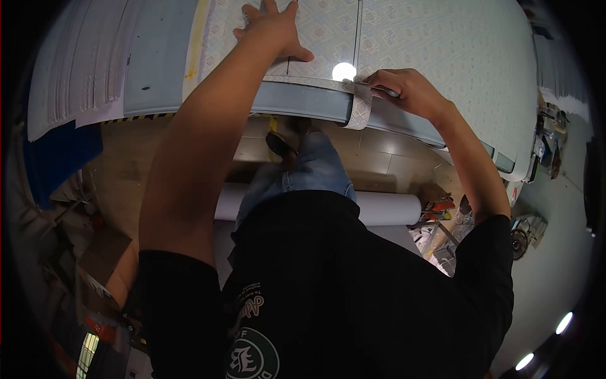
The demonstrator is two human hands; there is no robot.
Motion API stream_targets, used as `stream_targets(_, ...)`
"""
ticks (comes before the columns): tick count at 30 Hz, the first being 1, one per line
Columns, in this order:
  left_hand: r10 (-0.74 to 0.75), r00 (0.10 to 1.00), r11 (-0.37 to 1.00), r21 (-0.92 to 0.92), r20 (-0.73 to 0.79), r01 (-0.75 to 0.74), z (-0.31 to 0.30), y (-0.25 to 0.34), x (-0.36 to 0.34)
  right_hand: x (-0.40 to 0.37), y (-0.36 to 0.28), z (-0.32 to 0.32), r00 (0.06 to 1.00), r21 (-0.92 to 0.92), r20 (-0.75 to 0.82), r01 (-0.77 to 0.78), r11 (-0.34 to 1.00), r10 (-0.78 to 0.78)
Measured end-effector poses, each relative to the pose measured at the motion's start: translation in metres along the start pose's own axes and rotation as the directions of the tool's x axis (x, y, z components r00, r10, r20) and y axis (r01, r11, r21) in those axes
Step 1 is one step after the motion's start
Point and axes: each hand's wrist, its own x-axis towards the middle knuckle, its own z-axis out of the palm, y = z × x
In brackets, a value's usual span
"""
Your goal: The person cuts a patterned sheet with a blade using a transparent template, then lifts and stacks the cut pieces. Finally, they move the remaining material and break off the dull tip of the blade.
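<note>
A pale patterned sheet [404, 38] covers the tabletop. My left hand [270, 28] lies on it near the far edge of view, fingers spread and palm down. At the table's near edge my right hand [407, 88] is closed around a slim silver-grey tool [387, 91], which looks like a utility knife; its tip is hidden. Just left of that hand, a narrow strip of the patterned material [360, 110] hangs over the edge. A dark straight line [358, 31] runs across the sheet away from me, ending near my right hand. Bright glare covers one spot.
The grey table edge [303, 100] runs across in front of me. Stacked pale sheets [76, 69] lie at the left, with a blue bin [60, 158] below. A white roll [391, 208] lies behind my legs. Cardboard boxes [104, 262] stand low at the left.
</note>
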Motion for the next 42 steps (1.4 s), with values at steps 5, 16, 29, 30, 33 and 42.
stream_targets(5, 0.029, 1.0, 1.0, 0.01, 0.007, -0.029, -0.001, -0.001, 0.001, 0.003, -0.005, 0.0, 1.0, 0.001, -0.002, 0.001, 1.0, -0.001)
stream_targets(16, 0.091, 0.996, 0.995, 0.026, 0.025, -0.091, -0.001, 0.0, 0.003, 0.01, -0.011, -0.003, 0.999, -0.041, 0.026, -0.044, 0.998, 0.045)
stream_targets(29, 0.185, 0.982, 0.98, 0.066, 0.048, -0.188, -0.002, -0.001, 0.003, 0.083, -0.033, 0.05, 0.978, -0.013, -0.176, 0.113, 0.994, -0.114)
stream_targets(30, 0.192, 0.98, 0.978, 0.072, 0.048, -0.195, -0.001, -0.003, 0.001, 0.092, -0.037, 0.054, 0.973, -0.04, -0.193, 0.118, 0.992, -0.123)
stream_targets(33, 0.204, 0.978, 0.974, 0.087, 0.05, -0.208, -0.002, -0.015, -0.001, 0.102, -0.045, 0.052, 0.985, -0.04, -0.152, 0.076, 0.996, -0.081)
stream_targets(42, 0.277, 0.961, 0.953, 0.122, 0.027, -0.278, -0.007, -0.065, 0.0, 0.133, -0.068, 0.056, 0.966, -0.052, -0.204, 0.15, 0.987, -0.158)
